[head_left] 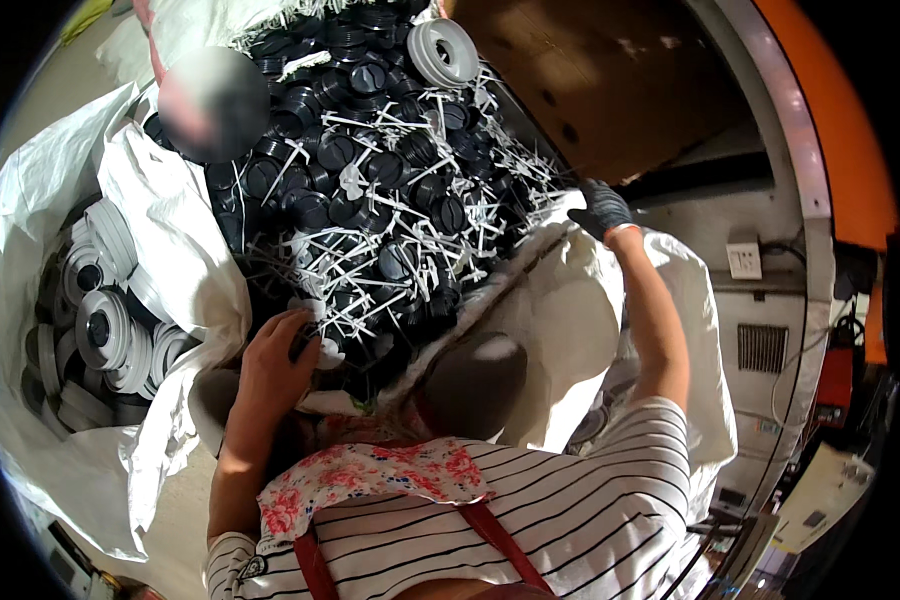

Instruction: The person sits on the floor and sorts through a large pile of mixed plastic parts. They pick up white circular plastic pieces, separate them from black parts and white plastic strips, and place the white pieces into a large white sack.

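Left grip (275, 365) seems clamped on a black cap (305, 343), its facing unclear; right grip (602, 208) clutches the sack rim (545, 245).

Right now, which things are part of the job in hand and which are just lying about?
In hand: left hand among black caps with white sprues; gloved right hand on sack rim.
Lying about: grey-white spools in left sack; wall socket.

The bare left hand (275, 365) curls its fingers downward, forearm bent in from below. The gloved right hand (602, 208) reaches far forward, arm extended, grip closed.
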A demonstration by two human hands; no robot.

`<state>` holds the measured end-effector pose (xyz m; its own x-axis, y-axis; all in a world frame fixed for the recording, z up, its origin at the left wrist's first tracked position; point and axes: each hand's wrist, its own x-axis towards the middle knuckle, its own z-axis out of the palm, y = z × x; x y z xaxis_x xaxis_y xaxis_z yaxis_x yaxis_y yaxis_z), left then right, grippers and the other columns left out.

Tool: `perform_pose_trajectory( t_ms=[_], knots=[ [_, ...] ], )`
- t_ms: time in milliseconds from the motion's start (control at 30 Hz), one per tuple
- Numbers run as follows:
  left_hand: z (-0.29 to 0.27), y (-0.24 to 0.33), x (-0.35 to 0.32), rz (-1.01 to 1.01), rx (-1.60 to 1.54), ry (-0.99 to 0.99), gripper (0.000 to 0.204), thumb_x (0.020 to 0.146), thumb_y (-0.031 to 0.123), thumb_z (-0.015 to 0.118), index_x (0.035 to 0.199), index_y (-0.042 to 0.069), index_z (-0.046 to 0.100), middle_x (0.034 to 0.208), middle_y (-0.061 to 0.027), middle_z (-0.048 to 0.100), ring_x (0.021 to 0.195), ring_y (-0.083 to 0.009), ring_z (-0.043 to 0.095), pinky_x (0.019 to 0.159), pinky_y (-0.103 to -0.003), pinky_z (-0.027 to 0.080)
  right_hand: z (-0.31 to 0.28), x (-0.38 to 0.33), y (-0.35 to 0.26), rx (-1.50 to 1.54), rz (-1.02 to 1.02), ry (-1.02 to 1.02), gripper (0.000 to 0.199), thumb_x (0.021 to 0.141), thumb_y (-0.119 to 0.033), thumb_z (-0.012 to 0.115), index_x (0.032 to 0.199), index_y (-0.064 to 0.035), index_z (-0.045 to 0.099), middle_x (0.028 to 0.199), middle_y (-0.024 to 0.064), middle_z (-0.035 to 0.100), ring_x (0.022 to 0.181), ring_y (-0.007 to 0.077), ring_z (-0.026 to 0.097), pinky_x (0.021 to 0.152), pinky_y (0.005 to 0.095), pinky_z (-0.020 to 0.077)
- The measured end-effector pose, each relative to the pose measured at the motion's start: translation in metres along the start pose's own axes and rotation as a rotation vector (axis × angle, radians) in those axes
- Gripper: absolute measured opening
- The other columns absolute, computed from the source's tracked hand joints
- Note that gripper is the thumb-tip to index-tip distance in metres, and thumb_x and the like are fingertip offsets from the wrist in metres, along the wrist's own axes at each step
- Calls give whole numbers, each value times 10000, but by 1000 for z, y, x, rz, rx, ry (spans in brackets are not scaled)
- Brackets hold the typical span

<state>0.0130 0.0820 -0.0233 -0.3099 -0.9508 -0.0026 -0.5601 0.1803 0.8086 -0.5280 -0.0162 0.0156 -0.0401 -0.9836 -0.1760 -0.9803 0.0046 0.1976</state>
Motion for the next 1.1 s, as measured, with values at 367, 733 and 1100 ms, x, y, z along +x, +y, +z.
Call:
perform_pose_trajectory(
  t_ms=[367,733,1100],
  knots=[
    [15,1,22,-179,91,-107,334,767,105,685,1054,-42,600,1090,-203,605,979,-370,582,853,-419,476,184,192,-10,-44,73,-201,596,869,-220,506,1433,-216,313,1515,106,247,1378,320,266,1121,434,243],
    [12,3,20,-88,93,-108,346,756,73,679,1068,-44,588,1077,-212,603,958,-378,582,835,-414,476,95,183,-35,64,252,-187,295,868,-214,518,1105,-80,632,1085,214,627,1041,356,588,887,442,472],
    [10,-5,2,-6,17,-39,309,795,138,656,1064,-2,593,1076,-201,606,987,-383,585,839,-411,477,-73,79,-50,1069,249,385,135,794,-88,660,918,-40,681,795,44,672,716,129,613,663,296,504]
  ],
)
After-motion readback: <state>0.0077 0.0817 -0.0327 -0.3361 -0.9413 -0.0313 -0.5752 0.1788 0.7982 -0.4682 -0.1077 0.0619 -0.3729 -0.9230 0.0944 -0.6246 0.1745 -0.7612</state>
